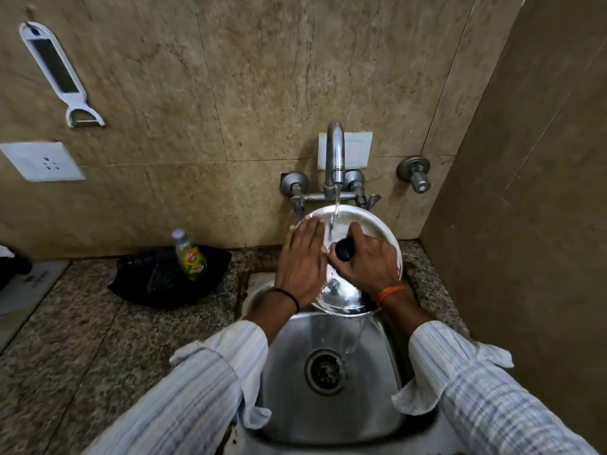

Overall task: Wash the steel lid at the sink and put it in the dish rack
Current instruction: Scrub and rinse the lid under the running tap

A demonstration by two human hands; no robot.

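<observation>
A round steel lid (377,229) with a black knob (343,250) is held tilted above the steel sink (331,408), right under the tap (335,152). Water runs from the spout onto the lid's upper face and drips off its lower edge into the basin. My right hand (371,261) is closed around the black knob. My left hand (300,261) lies flat on the lid's left side, fingers spread against the metal. No dish rack is in view.
A green dish-soap bottle (190,257) stands on a black tray (164,277) on the granite counter (82,339) left of the sink. A white peeler (59,73) and a socket (42,160) are on the tiled wall. A side wall (525,224) closes the right.
</observation>
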